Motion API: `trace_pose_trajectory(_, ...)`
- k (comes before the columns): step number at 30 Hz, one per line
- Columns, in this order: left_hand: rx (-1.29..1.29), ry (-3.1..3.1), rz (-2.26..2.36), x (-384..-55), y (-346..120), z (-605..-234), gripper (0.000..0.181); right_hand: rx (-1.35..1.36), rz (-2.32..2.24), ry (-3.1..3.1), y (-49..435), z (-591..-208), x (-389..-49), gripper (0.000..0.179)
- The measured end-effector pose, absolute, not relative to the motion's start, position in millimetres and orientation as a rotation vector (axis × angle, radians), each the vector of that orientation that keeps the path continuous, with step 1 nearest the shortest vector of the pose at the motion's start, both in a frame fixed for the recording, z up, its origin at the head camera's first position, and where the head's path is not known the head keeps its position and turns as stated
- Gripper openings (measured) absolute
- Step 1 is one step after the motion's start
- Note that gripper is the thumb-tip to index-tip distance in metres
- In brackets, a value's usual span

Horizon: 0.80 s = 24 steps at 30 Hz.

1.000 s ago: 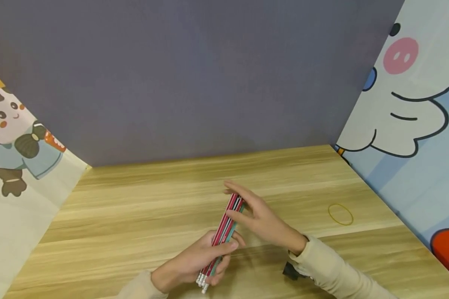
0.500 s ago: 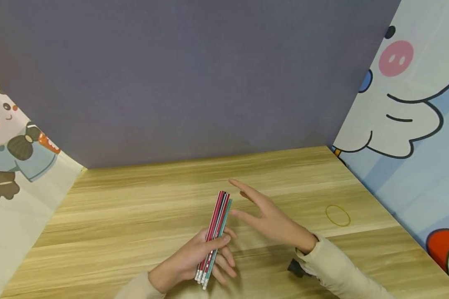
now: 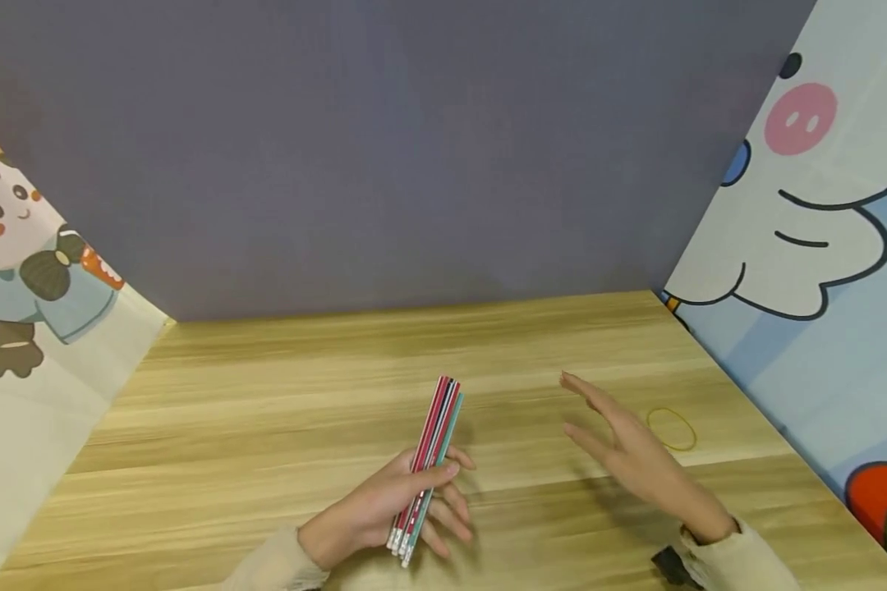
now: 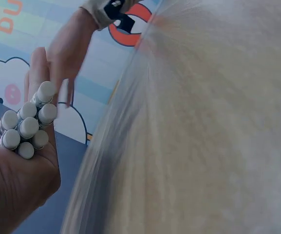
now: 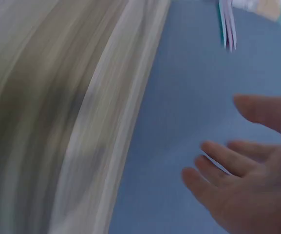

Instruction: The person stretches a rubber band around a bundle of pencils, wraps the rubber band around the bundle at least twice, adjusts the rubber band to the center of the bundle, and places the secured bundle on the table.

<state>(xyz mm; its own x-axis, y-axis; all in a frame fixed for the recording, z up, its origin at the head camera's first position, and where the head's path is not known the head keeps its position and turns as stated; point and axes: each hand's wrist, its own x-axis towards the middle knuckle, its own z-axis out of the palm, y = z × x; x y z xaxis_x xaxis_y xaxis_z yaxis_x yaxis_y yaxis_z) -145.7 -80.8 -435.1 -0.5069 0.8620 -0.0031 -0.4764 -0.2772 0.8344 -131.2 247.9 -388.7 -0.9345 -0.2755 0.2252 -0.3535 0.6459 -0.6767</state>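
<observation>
My left hand (image 3: pixel 384 501) holds a bundle of pencils (image 3: pixel 438 431) with the thumb laid across it and the other fingers loosely spread behind. The pencils are red, black-striped and teal, tilted with their far ends up. Several white eraser ends (image 4: pixel 28 127) face the camera in the left wrist view. My right hand (image 3: pixel 631 455) is empty, its thumb and fingers apart, well to the right of the bundle. Just beyond it on the table lies a thin yellow rubber band (image 3: pixel 673 429). In the right wrist view, the pencils' far ends (image 5: pixel 228 29) show at the top.
The wood-grain table (image 3: pixel 266 394) ends at a grey back panel (image 3: pixel 414 164). Cartoon-printed side panels stand at the left (image 3: pixel 44 279) and right (image 3: pixel 820 246). A small black object (image 3: pixel 673 566) shows at the right sleeve.
My right hand has let go of the pencils' upper ends and moved away to the right, near the rubber band. My left hand keeps the bundle, its lower fingers now looser.
</observation>
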Motion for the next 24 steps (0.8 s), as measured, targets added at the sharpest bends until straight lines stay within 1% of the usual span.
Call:
trace_pose_trajectory(5, 0.482, 1.139, 1.889, -147, -78, -434, 0.033, 0.361, 0.972, -2.829, 292, -399, -126, 0.057)
trace_pose_trajectory(9, 0.396, 1.212, 1.902, -147, -78, -435, 0.032, 0.258, 0.785, -2.875, 320, -404, -132, 0.053)
trace_pose_trajectory(16, 0.381, 1.207, 1.891, -145, -79, -440, 0.032, 0.149, 0.677, -3.009, 355, -414, -133, 0.045)
trace_pose_trajectory(18, 0.377, 1.201, 1.888, -144, -79, -442, 0.032, 0.148, 0.648, -3.043, 360, -415, -134, 0.038)
trace_pose_trajectory(23, 0.378, 1.182, 1.881, -143, -77, -445, 0.031, 0.137, 0.652, -3.084, 366, -417, -133, 0.006)
trace_pose_trajectory(24, 0.379, 1.175, 1.879, -143, -77, -446, 0.031, 0.142, 0.661, -3.086, 366, -418, -133, 0.006)
